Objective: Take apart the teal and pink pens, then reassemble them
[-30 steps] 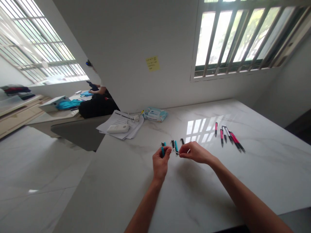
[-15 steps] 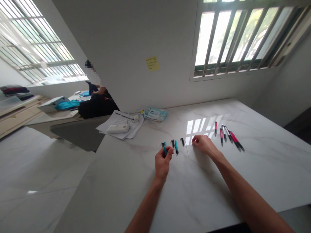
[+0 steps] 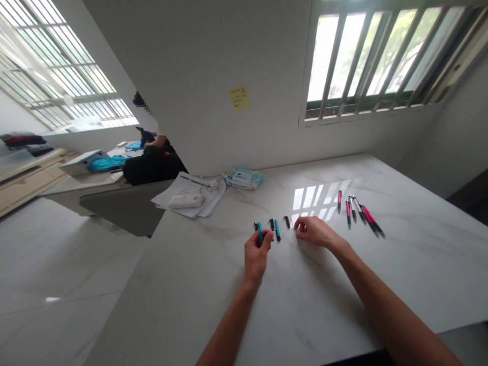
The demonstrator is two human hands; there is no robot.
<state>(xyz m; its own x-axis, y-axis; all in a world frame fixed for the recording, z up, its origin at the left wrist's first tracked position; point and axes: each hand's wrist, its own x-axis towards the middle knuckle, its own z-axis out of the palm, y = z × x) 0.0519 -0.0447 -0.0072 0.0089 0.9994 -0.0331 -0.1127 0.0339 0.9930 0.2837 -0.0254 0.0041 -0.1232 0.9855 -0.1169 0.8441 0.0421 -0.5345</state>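
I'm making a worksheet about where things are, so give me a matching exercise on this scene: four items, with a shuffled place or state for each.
Column 1
1. Left hand
2. Note
3. Right hand
4. White device

Column 2
A. Lying on the papers
B. Close beside a thin white rod
C. Holding a blue pen part
D. Stuck to the wall

Right pairs: 1-C, 2-D, 3-B, 4-A
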